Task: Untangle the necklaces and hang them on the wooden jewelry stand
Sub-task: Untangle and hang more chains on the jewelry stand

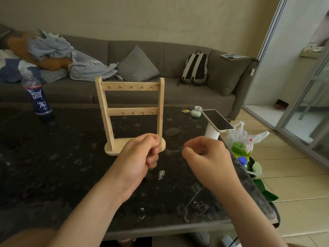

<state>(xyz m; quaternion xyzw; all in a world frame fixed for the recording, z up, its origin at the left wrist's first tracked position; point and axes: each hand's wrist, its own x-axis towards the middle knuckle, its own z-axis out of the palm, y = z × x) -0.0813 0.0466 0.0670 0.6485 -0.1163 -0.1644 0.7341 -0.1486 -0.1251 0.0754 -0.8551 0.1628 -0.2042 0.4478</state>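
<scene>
The wooden jewelry stand (130,111) stands upright on the dark table (62,157), its two rows of small hooks bare. In front of its base my left hand (142,155) and my right hand (204,154) are both raised with fingers curled, pinching the ends of a thin silver chain (173,150) stretched faintly between them. A small silver clump of chain (161,174) hangs or lies just below my left hand. More silver jewelry (194,205) lies on the table near its front edge, hard to make out.
A blue bottle (38,98) stands at the table's far left. A phone (218,120) rests on a white stand, with a pale green case (196,111) behind it. A plastic bag (245,138) and green items sit past the table's right edge. A grey sofa runs behind.
</scene>
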